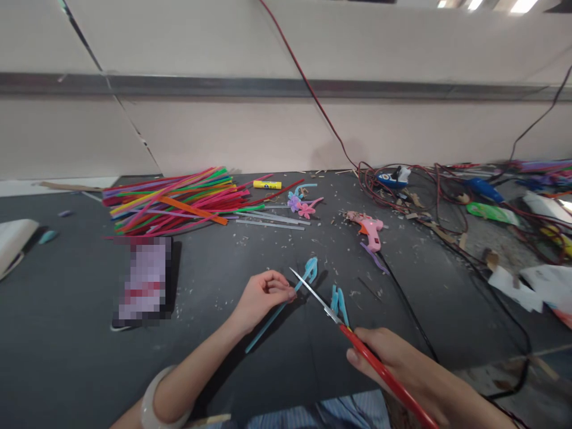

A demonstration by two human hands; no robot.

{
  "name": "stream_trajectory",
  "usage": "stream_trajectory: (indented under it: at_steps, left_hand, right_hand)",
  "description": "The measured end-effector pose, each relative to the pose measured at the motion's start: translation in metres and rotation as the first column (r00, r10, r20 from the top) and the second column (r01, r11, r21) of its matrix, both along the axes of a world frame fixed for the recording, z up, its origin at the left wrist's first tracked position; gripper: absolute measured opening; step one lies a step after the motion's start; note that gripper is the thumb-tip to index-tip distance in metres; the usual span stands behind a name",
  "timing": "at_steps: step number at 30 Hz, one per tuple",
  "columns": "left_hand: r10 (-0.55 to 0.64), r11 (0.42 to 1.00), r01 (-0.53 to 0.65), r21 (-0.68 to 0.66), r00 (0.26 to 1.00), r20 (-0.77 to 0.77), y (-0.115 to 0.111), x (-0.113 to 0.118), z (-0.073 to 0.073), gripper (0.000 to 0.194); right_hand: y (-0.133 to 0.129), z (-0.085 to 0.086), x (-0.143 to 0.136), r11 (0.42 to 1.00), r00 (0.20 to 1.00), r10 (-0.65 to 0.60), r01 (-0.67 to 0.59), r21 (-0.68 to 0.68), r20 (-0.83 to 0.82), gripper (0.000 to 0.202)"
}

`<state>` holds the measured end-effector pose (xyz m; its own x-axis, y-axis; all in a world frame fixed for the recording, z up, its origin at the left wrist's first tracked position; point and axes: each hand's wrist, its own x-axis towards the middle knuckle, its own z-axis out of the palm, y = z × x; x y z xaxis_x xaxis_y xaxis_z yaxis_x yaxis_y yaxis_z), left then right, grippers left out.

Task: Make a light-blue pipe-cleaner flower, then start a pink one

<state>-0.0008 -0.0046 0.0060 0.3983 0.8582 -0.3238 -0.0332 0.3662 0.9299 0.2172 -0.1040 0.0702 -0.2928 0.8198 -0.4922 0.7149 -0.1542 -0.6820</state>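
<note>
My left hand (270, 296) pinches a blue stem (268, 325); my right hand (379, 351), part-closed, grips red-handled scissors (339, 322), blades toward eleven o'clock

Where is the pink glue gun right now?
In the head view, the pink glue gun lies on the dark table, right of centre, beyond the right hand, with a purple strip beside its handle.

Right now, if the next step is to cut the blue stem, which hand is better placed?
Probably the right hand: it holds the scissors, blades close to the blue stem. The left hand is pinching that stem.
</note>
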Motion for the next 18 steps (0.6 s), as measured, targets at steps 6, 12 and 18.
stream_trajectory:
  at_steps: [6,12,18]
  left_hand:
    - [-0.011,1.0,0.011,-0.006,1.0,0.015,0.0,-0.001,-0.002,0.02]
    - [-0.005,1.0,0.005,-0.012,1.0,0.007,0.0,-0.001,-0.002,0.021]
    - [0.0,1.0,0.0,-0.005,1.0,-0.019,0.001,-0.001,-0.004,0.022]
  right_hand:
    - [0.001,-0.008,0.001,1.0,1.0,0.004,-0.004,-0.02,0.015,0.042]
    - [0.004,-0.012,0.002,0.998,1.0,0.028,-0.029,-0.054,-0.012,0.044]
    - [0.006,-0.006,0.001,0.998,0.999,0.043,-0.042,-0.052,0.013,0.044]
